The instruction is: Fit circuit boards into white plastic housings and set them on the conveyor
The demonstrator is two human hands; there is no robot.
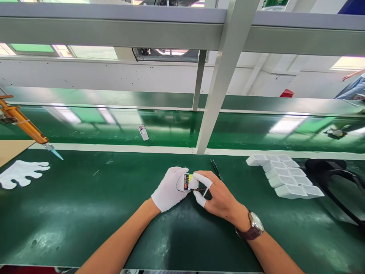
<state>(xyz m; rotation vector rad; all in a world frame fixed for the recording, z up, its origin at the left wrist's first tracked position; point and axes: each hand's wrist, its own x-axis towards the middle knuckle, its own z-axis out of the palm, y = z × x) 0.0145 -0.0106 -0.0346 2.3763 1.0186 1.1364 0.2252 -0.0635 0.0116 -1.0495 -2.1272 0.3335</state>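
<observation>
Near the middle of the green table, my left hand (171,189), in a white glove, is closed around a small white device (191,182) with an exposed circuit part and a yellow patch. My right hand (215,194) has white covers on thumb and index finger and a watch on its wrist. Its index fingertip touches the right side of the device, and the thumb is just below, by a thin red and black wire. Whether the fingertips pinch the wire cannot be made out. Black tweezers (216,169) lie just behind my right hand.
White trays (285,177) and a black strapped object (336,179) are on the right. A white glove (21,174) and an orange dispenser (31,129) are at left. Beyond the metal frame (213,99), a white device (143,132) lies on a green surface. A person (353,87) is at far right.
</observation>
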